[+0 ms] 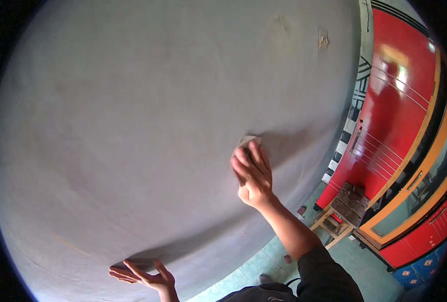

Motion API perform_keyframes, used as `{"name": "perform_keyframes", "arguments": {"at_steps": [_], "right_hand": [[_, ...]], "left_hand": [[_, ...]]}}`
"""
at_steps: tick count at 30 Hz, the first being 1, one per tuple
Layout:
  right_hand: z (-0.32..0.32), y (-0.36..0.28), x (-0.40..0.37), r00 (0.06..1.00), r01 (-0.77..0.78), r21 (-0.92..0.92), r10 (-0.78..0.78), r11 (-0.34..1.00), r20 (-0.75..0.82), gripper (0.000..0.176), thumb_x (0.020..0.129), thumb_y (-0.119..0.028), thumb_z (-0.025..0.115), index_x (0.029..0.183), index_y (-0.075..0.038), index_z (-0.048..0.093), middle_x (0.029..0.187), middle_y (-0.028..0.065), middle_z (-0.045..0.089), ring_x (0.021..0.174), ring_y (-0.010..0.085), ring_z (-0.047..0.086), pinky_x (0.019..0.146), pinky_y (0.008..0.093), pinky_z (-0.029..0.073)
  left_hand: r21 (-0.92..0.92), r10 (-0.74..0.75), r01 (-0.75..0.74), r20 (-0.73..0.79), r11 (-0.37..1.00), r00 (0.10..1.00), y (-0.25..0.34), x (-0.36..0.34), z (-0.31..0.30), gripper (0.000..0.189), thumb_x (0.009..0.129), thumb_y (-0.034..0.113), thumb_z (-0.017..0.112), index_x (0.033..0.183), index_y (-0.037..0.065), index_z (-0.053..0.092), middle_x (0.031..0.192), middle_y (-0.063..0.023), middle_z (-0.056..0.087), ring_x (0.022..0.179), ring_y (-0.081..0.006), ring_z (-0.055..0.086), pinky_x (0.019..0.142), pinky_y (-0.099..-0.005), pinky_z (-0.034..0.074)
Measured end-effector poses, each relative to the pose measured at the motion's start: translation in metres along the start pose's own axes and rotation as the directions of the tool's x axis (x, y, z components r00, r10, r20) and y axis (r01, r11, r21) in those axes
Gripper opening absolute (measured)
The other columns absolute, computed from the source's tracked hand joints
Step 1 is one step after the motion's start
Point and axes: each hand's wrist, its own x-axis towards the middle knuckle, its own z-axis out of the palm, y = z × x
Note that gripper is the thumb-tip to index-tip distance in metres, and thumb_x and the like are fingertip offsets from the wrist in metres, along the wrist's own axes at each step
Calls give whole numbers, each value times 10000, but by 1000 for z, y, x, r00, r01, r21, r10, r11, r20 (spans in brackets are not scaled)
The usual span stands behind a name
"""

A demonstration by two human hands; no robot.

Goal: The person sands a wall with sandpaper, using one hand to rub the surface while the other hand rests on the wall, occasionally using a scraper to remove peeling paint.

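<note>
A grey wall (173, 116) fills most of the head view, faintly streaked and marked. My right hand (253, 173) is up against it, right of the middle, its fingers pressing a thin pale sheet (245, 141) to the surface. Only the sheet's upper edge shows past the fingertips; the rest is hidden under the hand. Low on the left, my left hand (150, 277) is held at the wall with its fingers stretched out and nothing in it. Both hands cast long shadows on the grey surface.
At the right stands a red door (394, 100) beside an orange-framed glass cabinet (410, 201). A rough wooden stool (349, 204) sits below on the pale green tiled floor (241, 274). A small metal fitting (323, 39) is high on the wall.
</note>
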Motion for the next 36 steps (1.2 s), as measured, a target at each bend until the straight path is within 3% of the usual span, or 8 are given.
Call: {"name": "perform_keyframes", "arguments": {"at_steps": [4,10,13,20,23,27,32,36], "right_hand": [[-23,69,31,889,-381,163,409,910,-206,436,1047,-1,411,1476,4,487,1533,197,488,1488,394,362,1229,510,274],[-21,58,62,901,419,111,-428,901,72,562,960,37,501,1505,-97,498,1527,123,520,1472,357,405,1202,530,318],[-30,103,119,979,4,111,19,994,-203,544,983,54,502,1508,-92,494,1495,120,553,1436,362,453,1199,533,328],[-18,86,138,923,382,189,-384,905,-28,489,959,25,519,1416,-130,599,1514,69,545,1456,295,441,1220,510,320],[-22,100,170,976,36,60,-22,998,-217,379,1009,-38,519,1379,-5,594,1545,105,508,1470,345,413,1208,505,325],[-20,53,150,826,535,155,-553,830,110,327,1064,-145,480,1337,-43,630,1490,159,553,1442,378,444,1168,521,378],[-24,99,200,964,81,100,-52,992,-261,355,1041,-67,468,1364,-38,611,1471,138,576,1428,407,452,1156,534,383],[9,6,141,867,479,319,-498,818,-27,512,943,-29,560,1443,-139,587,1467,103,588,1383,326,526,1163,492,371]], "left_hand": [[66,4,-5,4,998,1000,37,-4,14,874,972,689,473,1629,151,264,1700,-237,57,1565,-460,3,1193,-707,38],[137,14,-14,-1,990,1000,55,-7,27,859,988,645,472,1642,157,205,1700,-246,18,1557,-485,-16,1172,-736,6],[149,-11,12,-11,989,1000,54,-9,33,860,989,644,466,1644,156,197,1699,-249,15,1556,-485,-27,1174,-731,-3],[164,-30,29,6,986,1000,54,-12,36,847,999,626,453,1650,164,169,1693,-268,20,1552,-498,-46,1174,-724,-20],[146,-19,17,10,989,1000,54,-12,35,841,1005,619,444,1652,165,157,1691,-275,23,1548,-508,-45,1172,-727,-12],[157,-20,16,25,988,999,55,-12,32,828,1010,607,448,1652,170,162,1690,-277,33,1545,-521,-25,1167,-735,8],[154,5,-11,44,988,999,50,-11,25,850,984,611,508,1647,180,199,1688,-280,60,1545,-523,15,1166,-740,28],[191,101,-107,40,976,994,34,25,6,796,995,618,485,1641,229,229,1703,-208,109,1564,-464,35,1198,-706,36]]}}
